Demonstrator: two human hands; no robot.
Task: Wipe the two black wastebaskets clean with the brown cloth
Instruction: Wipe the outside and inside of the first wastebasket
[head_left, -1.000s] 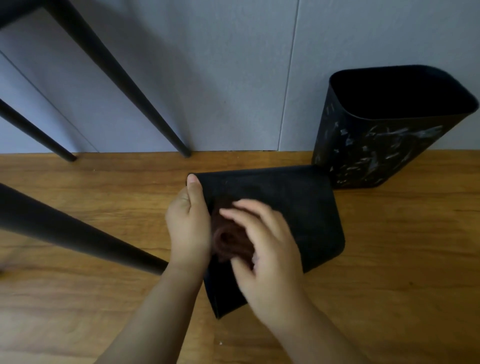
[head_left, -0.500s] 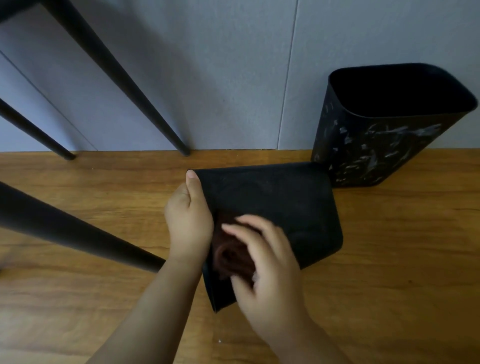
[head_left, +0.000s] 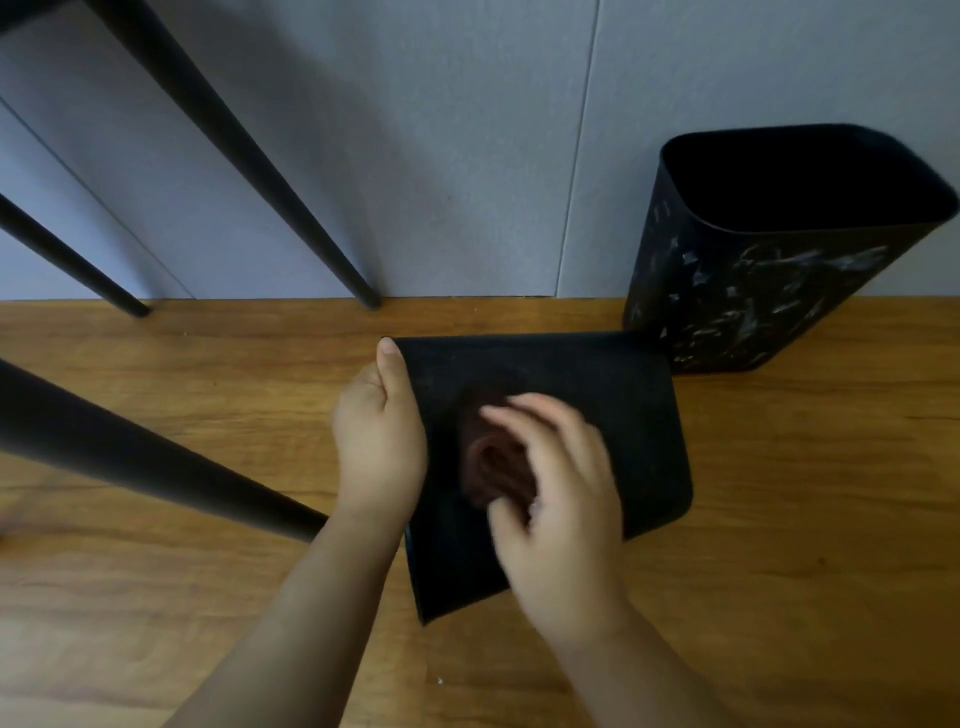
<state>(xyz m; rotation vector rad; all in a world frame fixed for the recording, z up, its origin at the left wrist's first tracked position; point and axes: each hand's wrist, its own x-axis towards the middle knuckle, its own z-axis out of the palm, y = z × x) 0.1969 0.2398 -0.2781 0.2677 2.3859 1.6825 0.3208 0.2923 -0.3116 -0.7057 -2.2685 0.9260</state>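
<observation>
One black wastebasket (head_left: 613, 415) lies on its side on the wooden floor in the middle of the view. My left hand (head_left: 379, 441) grips its left edge, thumb stretched along the rim. My right hand (head_left: 561, 499) holds the bunched brown cloth (head_left: 488, 457) against the basket's upper side; its fingers are blurred. The second black wastebasket (head_left: 769, 291) stands upright at the right by the wall, its outside streaked with pale marks.
Thin black furniture legs (head_left: 249, 156) slant down to the floor at the left, and a thicker one (head_left: 145, 457) crosses just left of my left forearm. A grey panelled wall (head_left: 467, 156) closes the back. Wooden floor (head_left: 831, 519) stretches around.
My right hand has slid the brown cloth back up the lying basket's side after dipping toward me. My left hand keeps its grip and the upright basket is unmoved.
</observation>
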